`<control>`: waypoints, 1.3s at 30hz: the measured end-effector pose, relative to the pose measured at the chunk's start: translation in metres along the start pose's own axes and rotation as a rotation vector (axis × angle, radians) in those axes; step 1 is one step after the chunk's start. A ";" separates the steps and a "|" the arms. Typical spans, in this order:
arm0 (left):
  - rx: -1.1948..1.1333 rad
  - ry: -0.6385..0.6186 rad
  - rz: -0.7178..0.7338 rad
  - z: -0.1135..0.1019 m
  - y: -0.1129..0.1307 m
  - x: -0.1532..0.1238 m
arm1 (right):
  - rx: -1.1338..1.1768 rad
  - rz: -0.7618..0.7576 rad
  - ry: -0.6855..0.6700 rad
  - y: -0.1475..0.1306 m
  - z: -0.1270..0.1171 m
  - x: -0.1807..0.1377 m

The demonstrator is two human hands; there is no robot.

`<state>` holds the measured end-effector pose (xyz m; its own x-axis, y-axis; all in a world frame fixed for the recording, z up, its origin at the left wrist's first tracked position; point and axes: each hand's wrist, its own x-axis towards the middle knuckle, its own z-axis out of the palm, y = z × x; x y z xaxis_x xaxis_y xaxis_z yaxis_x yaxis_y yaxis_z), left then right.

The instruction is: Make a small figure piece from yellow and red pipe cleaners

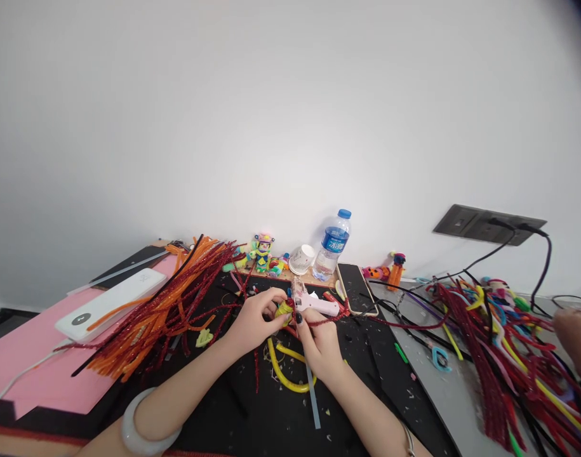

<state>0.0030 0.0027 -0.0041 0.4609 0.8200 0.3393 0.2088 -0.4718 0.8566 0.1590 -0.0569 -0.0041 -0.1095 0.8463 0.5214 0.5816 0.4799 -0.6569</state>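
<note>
The left hand [258, 319] holds a small yellow piece [284, 310] between its fingers, above the black surface [209, 412]. Just beside it, the right hand's [322, 344] fingers pinch a dark red fuzzy stem [334, 317].

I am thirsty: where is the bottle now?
In the head view, the bottle is just right of centre near the wall, between the paper cup and the phone.
</note>
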 end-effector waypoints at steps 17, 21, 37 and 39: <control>0.174 0.035 0.107 0.000 -0.002 -0.002 | -0.028 -0.023 0.012 0.002 0.004 -0.001; 0.019 0.054 0.013 0.000 -0.002 -0.001 | -0.009 0.063 0.083 0.005 0.001 0.001; -0.465 -0.005 -0.110 0.003 -0.004 0.001 | 0.047 0.175 0.168 0.016 0.000 0.005; -0.497 -0.001 -0.107 0.003 -0.003 0.001 | 0.050 0.169 0.172 0.015 0.000 0.005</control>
<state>0.0052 0.0038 -0.0079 0.4600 0.8551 0.2391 -0.1806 -0.1735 0.9681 0.1668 -0.0453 -0.0113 0.1277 0.8657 0.4839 0.5387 0.3492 -0.7668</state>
